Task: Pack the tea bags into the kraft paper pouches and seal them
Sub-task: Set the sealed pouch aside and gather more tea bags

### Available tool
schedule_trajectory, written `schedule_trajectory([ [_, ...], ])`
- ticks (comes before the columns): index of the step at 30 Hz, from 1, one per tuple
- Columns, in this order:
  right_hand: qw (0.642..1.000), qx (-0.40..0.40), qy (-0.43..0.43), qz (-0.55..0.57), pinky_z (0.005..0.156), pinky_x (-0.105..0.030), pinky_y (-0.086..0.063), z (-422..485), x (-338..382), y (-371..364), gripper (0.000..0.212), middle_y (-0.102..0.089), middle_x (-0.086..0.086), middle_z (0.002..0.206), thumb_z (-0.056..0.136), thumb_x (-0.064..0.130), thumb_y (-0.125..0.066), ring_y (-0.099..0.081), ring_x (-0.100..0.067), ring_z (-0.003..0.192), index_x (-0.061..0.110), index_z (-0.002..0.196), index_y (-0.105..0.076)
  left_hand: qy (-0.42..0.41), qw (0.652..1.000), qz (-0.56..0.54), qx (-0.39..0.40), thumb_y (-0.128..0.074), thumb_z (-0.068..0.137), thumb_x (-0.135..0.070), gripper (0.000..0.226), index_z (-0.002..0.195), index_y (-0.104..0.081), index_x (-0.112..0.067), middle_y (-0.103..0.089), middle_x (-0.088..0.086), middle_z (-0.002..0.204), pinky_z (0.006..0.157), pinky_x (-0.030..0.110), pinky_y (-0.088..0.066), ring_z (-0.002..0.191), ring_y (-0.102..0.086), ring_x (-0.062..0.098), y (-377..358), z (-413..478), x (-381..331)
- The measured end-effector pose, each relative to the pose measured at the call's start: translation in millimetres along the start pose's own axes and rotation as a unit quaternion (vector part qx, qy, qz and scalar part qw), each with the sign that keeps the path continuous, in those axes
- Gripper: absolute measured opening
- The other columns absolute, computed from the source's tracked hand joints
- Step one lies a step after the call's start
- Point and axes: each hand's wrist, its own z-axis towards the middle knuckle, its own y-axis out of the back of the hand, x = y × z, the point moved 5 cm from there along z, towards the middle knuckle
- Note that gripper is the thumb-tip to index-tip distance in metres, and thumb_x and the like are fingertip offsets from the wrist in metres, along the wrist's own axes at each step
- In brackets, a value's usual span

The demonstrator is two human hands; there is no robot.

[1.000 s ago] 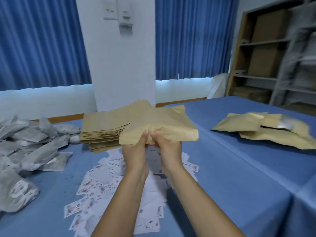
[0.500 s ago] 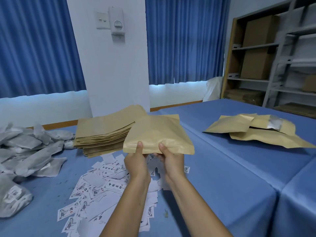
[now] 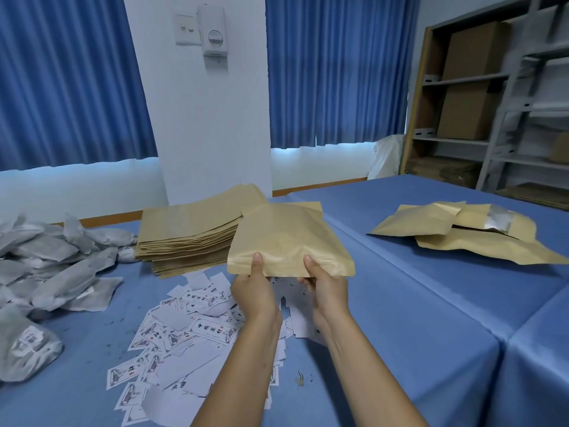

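Both hands hold one kraft paper pouch [image 3: 284,238] in the air above the blue-covered table [image 3: 415,303]. The left hand [image 3: 254,291] pinches its near edge with the thumb on top; the right hand [image 3: 326,288] pinches the same edge further right, thumb also on top. The pouch lies nearly flat, bulged in the middle, its long axis running away from the person, near edge toward the wrists and far end tipped slightly up toward the white pillar [image 3: 209,103]. Just left of the pouch, and partly hidden by it, sits a stack of flat empty pouches [image 3: 187,235]. Further left of the stack is a heap of grey tea bags [image 3: 46,266], spreading to the picture's edge. Under the pouch and forearms, printed paper labels [image 3: 191,331] are scattered loose on the cloth. Well right of the pouch, three or so filled pouches [image 3: 462,232] lie overlapped, one showing a silvery mouth. Beyond those, shelving [image 3: 480,97] holds cardboard boxes. Blue curtains [image 3: 335,72] flank the pillar.
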Motion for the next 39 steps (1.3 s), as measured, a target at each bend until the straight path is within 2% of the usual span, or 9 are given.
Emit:
schedule_trajectory([
  [5,0.996,-0.064,-0.009,-0.058,0.056,-0.022,-0.043,5,0,19,0.013,-0.06,0.003,0.061,0.081,0.013,-0.074,-0.05,-0.008,0.045,0.012,0.071,-0.067,0.023,0.999,-0.03,-0.024,-0.064,0.091,-0.022,0.017,0.075,-0.061,-0.016,-0.063,-0.004,0.078,0.063,0.023,-0.046,0.081,-0.061,0.02,8,0,4],
  [12,0.997,-0.073,-0.018,-0.004,0.049,-0.016,-0.047,15,-3,32,0.012,-0.062,-0.006,0.083,0.093,0.008,-0.058,-0.055,-0.01,0.05,0.002,0.085,-0.063,0.025,0.999,-0.02,-0.039,-0.063,0.092,-0.025,0.017,0.077,-0.062,-0.016,-0.064,-0.004,0.08,0.065,0.023,-0.045,0.086,-0.062,0.021,14,2,7],
  [18,0.99,-0.011,-0.011,-0.141,0.076,-0.027,-0.046,17,0,32,0.007,-0.056,-0.001,0.095,0.088,0.009,-0.059,-0.053,-0.02,0.088,0.01,0.095,-0.057,-0.066,0.996,0.058,-0.029,-0.064,0.09,-0.032,0.045,0.053,-0.043,-0.019,-0.042,-0.011,0.049,0.049,0.017,-0.033,0.043,-0.035,0.002,5,-8,-14],
  [21,0.865,0.084,0.212,-0.447,0.112,-0.034,-0.025,8,16,15,0.075,-0.028,0.009,0.149,0.084,0.037,-0.063,-0.025,-0.011,0.137,0.022,0.148,-0.025,-0.203,0.974,0.1,0.013,-0.067,0.088,-0.029,0.054,0.049,-0.031,-0.019,-0.03,-0.011,0.041,0.04,0.016,-0.02,0.04,-0.025,0.007,-19,-26,-46],
  [23,0.777,0.147,0.305,-0.531,0.106,-0.027,-0.03,2,20,-4,0.085,-0.021,0.015,0.155,0.082,0.048,-0.057,-0.023,-0.006,0.139,0.027,0.152,-0.013,-0.286,0.948,0.132,0.051,-0.068,0.087,-0.023,0.051,0.049,-0.033,-0.018,-0.033,-0.011,0.04,0.043,0.016,-0.025,0.043,-0.028,0.007,-43,-43,-58],
  [25,0.756,0.11,0.341,-0.547,0.082,-0.021,-0.039,11,28,-8,0.064,-0.047,0.009,0.14,0.092,0.036,-0.052,-0.051,-0.011,0.117,0.026,0.149,-0.027,-0.353,0.907,0.18,0.141,-0.065,0.088,-0.017,0.032,0.058,-0.056,-0.015,-0.05,-0.015,0.054,0.054,0.008,-0.034,0.053,-0.044,0.0,-70,-64,-61],
  [28,0.847,0.004,0.304,-0.435,0.065,-0.028,-0.043,22,44,5,0.016,-0.065,-0.004,0.082,0.097,0.015,-0.046,-0.06,-0.021,0.076,0.014,0.095,-0.062,-0.362,0.811,0.335,0.315,-0.06,0.092,-0.017,0.021,0.107,-0.072,-0.01,-0.066,-0.001,0.115,0.094,0.008,-0.035,0.108,-0.057,0.004,-102,-80,-35],
  [30,0.93,-0.051,0.217,-0.294,0.054,-0.024,-0.041,31,43,28,0.034,-0.054,0.004,0.062,0.098,0.008,-0.043,-0.051,-0.013,0.061,0.019,0.067,-0.051,-0.333,0.757,0.432,0.36,-0.055,0.095,-0.023,0.026,0.114,-0.069,-0.012,-0.059,0.002,0.13,0.106,0.024,-0.034,0.122,-0.051,0.016,-102,-73,-7],
  [39,0.98,-0.113,0.034,0.162,0.08,-0.035,-0.05,98,70,90,0.027,-0.06,-0.005,0.124,0.102,0.022,-0.044,-0.06,-0.02,0.096,0.009,0.124,-0.053,-0.323,0.694,0.507,0.397,-0.043,0.1,-0.034,0.044,0.144,-0.039,-0.031,-0.022,-0.004,0.157,0.116,0.029,-0.019,0.143,-0.02,0.013,-85,-63,54],
])
